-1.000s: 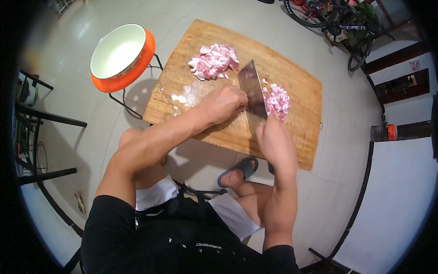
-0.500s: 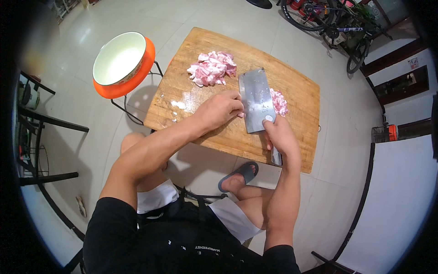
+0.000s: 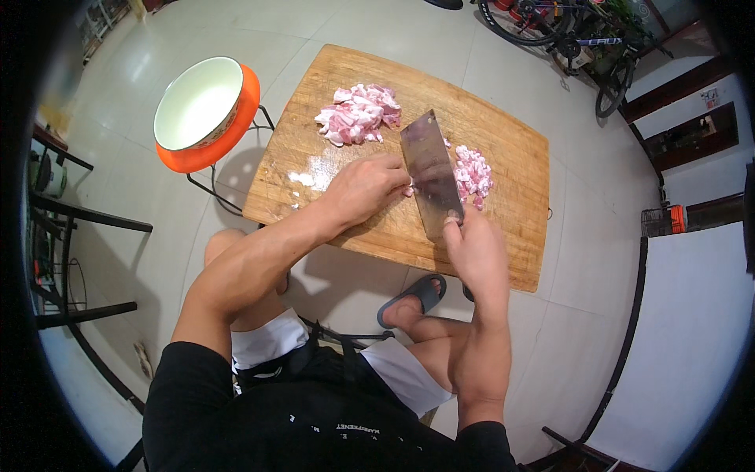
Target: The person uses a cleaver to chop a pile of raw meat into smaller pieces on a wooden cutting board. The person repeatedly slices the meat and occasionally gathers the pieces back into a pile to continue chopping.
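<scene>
I see right fingers [image 3: 454,218] gripping cleaver [image 3: 432,169], tilted steeper than before, diced meat [image 3: 473,170] at right less covered; left fingers [image 3: 398,175] closed on small meat piece [image 3: 408,191].

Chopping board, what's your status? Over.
Right hand grips cleaver. Left hand at meat scrap, close to blade. Diced meat right of blade, larger pieces left.

1. One wide fisheye camera rides on the person's [image 3: 314,429] head, looking steeply down.
2. It sits close above the forearms [image 3: 263,256], facing the cutting board [image 3: 515,197] just beyond.
3. Floor [image 3: 393,23] spreads around.
</scene>
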Demonstrator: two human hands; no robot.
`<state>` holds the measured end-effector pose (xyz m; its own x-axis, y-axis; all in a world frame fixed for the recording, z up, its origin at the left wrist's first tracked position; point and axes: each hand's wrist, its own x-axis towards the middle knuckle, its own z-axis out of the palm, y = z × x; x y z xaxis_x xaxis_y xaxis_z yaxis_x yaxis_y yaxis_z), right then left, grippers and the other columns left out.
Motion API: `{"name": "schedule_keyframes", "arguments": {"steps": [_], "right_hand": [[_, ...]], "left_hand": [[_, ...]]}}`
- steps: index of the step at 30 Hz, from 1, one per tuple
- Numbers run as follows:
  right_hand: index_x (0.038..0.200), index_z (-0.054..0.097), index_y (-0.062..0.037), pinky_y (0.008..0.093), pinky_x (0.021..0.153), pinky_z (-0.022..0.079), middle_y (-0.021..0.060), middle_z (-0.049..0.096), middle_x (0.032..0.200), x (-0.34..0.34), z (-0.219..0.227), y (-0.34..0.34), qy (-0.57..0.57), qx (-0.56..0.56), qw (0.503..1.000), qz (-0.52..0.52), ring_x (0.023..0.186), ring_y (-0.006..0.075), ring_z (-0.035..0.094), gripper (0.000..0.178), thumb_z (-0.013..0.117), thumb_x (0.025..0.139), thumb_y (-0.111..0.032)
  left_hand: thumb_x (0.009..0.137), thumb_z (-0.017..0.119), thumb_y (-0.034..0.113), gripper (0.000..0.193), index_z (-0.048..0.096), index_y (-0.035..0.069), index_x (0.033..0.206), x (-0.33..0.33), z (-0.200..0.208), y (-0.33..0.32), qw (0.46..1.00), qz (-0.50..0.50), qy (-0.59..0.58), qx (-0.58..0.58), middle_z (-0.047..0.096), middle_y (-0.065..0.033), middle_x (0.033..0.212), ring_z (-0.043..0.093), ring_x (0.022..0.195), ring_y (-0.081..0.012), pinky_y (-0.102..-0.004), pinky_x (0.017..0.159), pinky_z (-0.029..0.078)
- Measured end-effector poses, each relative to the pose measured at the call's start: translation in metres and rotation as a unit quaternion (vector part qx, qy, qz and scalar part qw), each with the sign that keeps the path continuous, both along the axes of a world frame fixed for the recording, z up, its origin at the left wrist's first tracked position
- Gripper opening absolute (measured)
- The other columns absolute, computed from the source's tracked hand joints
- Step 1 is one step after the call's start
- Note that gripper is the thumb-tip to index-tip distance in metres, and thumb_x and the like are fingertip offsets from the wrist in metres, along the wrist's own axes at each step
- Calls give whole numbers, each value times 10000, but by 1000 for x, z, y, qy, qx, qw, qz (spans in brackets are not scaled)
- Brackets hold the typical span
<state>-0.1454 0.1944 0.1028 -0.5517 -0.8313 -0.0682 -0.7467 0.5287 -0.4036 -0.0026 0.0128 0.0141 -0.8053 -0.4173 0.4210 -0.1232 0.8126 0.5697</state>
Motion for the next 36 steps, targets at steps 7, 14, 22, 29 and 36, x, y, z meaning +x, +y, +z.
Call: {"name": "schedule_keyframes", "arguments": {"steps": [7, 14, 22, 29, 36], "right_hand": [[1049, 696, 34, 639, 838, 554, 345, 722, 903, 14, 4, -1, 45, 36, 998, 4, 890, 556, 709, 272, 613, 1018, -223], [1009, 679, 81, 633, 875, 542, 371, 708, 944, 27, 12, -7, 40, 68, 997, 17, 950, 559, 697, 283, 597, 1009, -189], [997, 707, 69, 635, 884, 567, 369, 729, 955, 12, -1, -40, 37, 23, 998, 36, 941, 558, 724, 280, 599, 1000, -190], [991, 669, 112, 633, 896, 544, 379, 715, 970, 20, 15, -16, 9, 82, 996, 19, 984, 568, 695, 296, 566, 1008, -165], [1032, 718, 84, 624, 925, 562, 385, 725, 1052, -1, 0, -54, 16, 55, 997, 47, 1026, 562, 710, 317, 587, 1011, -204]], "left_hand": [[933, 802, 211, 142, 759, 81, 966, -3, -7, -2, 998, -13, 11, -55, 674, -107, 924, 700, 928, -343, -480, 781, 583], [909, 800, 180, 155, 719, 54, 947, -10, -13, -1, 998, -27, 15, -47, 677, -133, 927, 689, 939, -375, -508, 809, 570], [886, 813, 150, 166, 713, 34, 951, -11, -11, -7, 998, -31, 31, -40, 679, -148, 938, 688, 955, -388, -507, 824, 567], [868, 826, 135, 155, 720, 39, 927, -12, -10, -4, 999, -21, 26, -30, 681, -134, 933, 689, 960, -376, -498, 828, 570], [877, 797, 140, 151, 719, 11, 891, -14, -1, -7, 999, -33, 3, -14, 702, -156, 955, 695, 977, -398, -513, 868, 572]]}}
